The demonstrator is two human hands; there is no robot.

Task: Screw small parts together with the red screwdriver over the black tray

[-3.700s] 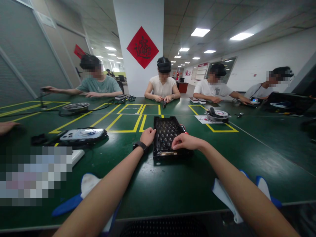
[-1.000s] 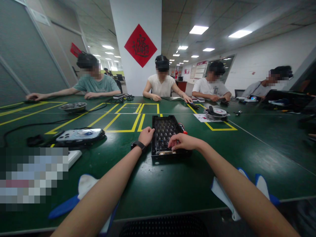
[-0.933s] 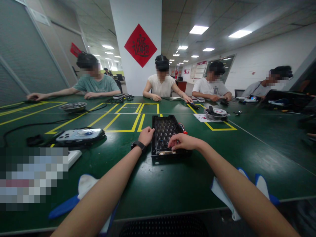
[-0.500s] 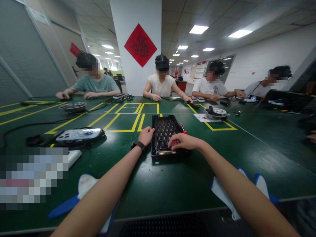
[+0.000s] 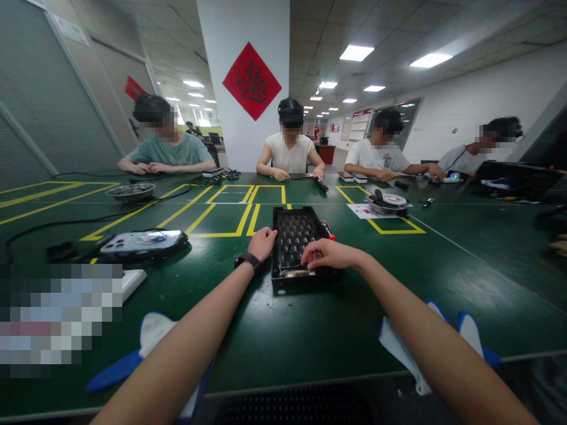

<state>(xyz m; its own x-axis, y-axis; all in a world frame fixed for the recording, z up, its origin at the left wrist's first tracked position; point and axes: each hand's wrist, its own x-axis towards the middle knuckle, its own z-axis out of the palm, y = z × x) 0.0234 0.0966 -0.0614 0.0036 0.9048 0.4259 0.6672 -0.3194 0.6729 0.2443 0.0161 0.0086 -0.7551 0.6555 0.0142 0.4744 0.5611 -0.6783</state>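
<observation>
A black open-topped plastic case lies on the green table in front of me, with rows of dark, shiny cells or pockets inside. My left hand, a dark watch on its wrist, is closed at the left wall of this case, thumb on top. Over the front right part of the case, my right hand bends downward with its fingertips pinched near the inner front edge. What those fingertips hold, if anything, is hidden. Beside the case's right wall is a red-and-black part, partly hidden by my right hand.
White-and-blue gloves lie under my left forearm, another pair under my right. A phone-like device and black cables are at left. Metal bowls stand farther back. Several people sit across the table.
My hands and the case look unchanged. Across the table, one person has drawn a black handheld tool inward, and the person at left has brought both hands together.
</observation>
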